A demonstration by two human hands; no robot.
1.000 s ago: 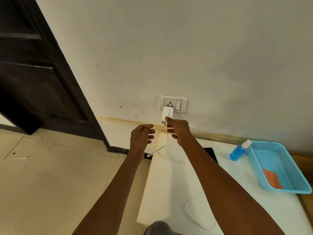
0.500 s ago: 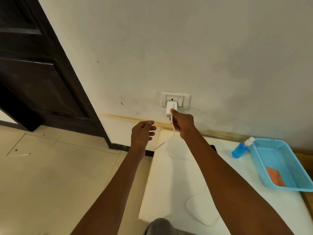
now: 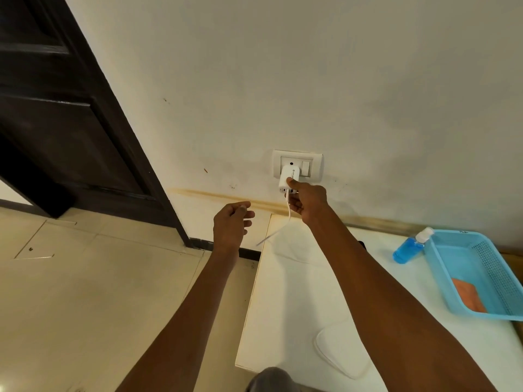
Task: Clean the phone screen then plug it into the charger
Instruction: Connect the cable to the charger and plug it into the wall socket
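Step in hand: the charger adapter (image 3: pixel 289 180) was being seated in the wall socket (image 3: pixel 297 166); this was judged to be the plugging-in half of the task, with the wiping half apparently done, since the orange cloth (image 3: pixel 468 297) lay in the blue basket (image 3: pixel 478 271).

Right hand (image 3: pixel 307 205): it was clamped on the adapter, the thumb pressed on the white face and the fingers curled beneath it.

Left hand (image 3: pixel 230 224): it was held in the air at about 9 o'clock of the right hand, the fingers loosely curled and apart from the cable; nothing was held in it.

Cable (image 3: pixel 284 222): a white lead was seen hanging from the underside of the adapter and trailing towards 7 o'clock, with its free end over the edge of the bench (image 3: pixel 283 306).

Phone (image 3: pixel 361 244): only a dark sliver was visible at about 4 o'clock of the right hand, just past the right forearm; most of it was hidden, so the state of its screen could not be told.

Other things: a blue spray bottle (image 3: pixel 409 247) lay just beside the basket at its 9 o'clock corner.

Whether fully seated: this could not be told from the view.

Next move, as judged: the adapter would need to be pushed squarely home, the free cable end picked up, and its connector lined up with the port of the phone.
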